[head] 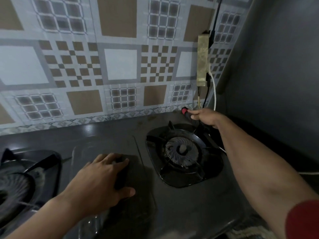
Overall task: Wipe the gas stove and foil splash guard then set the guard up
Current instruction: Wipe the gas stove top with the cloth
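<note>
The grey gas stove (174,206) fills the lower view, with a right burner (181,150) and a left burner (15,183) under black pan supports. My left hand (100,178) lies on the stove's middle, fingers and thumb closed around a dark cloth (133,171) pressed flat on the top. My right hand (207,117) reaches to the back right corner, behind the right burner, and grips a black tool with a red tip (184,110). A shiny panel with a tile pattern (120,66) stands upright behind the stove; I cannot tell whether it is the foil guard.
A worn power strip (202,61) hangs on the patterned panel at the right, with a black cable and a white cable (214,94) running down past my right hand. A plain grey wall (276,66) closes the right side. A dark countertop strip (103,128) runs behind the stove.
</note>
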`<control>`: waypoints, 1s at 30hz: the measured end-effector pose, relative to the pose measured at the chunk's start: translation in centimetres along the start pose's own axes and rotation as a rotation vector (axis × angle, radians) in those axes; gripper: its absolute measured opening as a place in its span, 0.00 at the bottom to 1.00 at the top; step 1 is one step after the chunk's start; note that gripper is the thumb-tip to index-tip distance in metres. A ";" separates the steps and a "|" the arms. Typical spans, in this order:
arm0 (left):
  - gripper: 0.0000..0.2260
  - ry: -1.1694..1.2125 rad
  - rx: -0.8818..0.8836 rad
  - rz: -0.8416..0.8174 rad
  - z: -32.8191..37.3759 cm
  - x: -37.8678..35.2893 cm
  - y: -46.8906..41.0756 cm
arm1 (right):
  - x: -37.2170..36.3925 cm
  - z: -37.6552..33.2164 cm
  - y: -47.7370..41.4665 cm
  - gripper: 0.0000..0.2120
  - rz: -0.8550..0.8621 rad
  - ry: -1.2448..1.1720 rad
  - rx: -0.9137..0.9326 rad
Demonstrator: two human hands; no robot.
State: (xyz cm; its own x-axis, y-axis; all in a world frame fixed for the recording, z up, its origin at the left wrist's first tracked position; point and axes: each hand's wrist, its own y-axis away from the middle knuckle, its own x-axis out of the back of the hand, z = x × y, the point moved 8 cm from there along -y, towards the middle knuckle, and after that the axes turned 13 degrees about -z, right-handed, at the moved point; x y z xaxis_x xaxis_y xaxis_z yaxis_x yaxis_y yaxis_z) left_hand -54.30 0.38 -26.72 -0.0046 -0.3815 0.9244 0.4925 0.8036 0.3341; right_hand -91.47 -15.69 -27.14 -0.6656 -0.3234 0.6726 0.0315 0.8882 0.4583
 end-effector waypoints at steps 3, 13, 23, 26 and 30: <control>0.44 -0.005 -0.006 0.019 0.0 0.1 0.2 | -0.2 -2.0 -1.1 0.20 -0.005 0.145 0.001; 0.40 0.061 0.047 0.016 -1.8 1.4 0.7 | -6.9 -10.4 -2.0 0.23 -0.147 0.469 0.035; 0.44 0.060 0.139 -0.042 -5.9 0.8 0.9 | -10.2 -15.3 -0.7 0.18 -0.185 0.609 0.048; 0.44 0.057 0.138 -0.048 -6.0 0.5 0.7 | -12.3 -17.6 -0.7 0.16 -0.187 0.595 0.092; 0.42 0.057 0.133 -0.039 -6.0 0.6 1.0 | -15.8 -20.5 0.4 0.17 -0.137 0.593 0.101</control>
State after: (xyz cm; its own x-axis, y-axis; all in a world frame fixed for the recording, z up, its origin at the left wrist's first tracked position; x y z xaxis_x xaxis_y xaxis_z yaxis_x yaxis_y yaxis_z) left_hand -48.61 -1.74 -26.90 0.0301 -0.4362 0.8993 0.3729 0.8397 0.3948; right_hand -65.63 -16.91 -25.63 -0.1296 -0.5375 0.8333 -0.1155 0.8428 0.5257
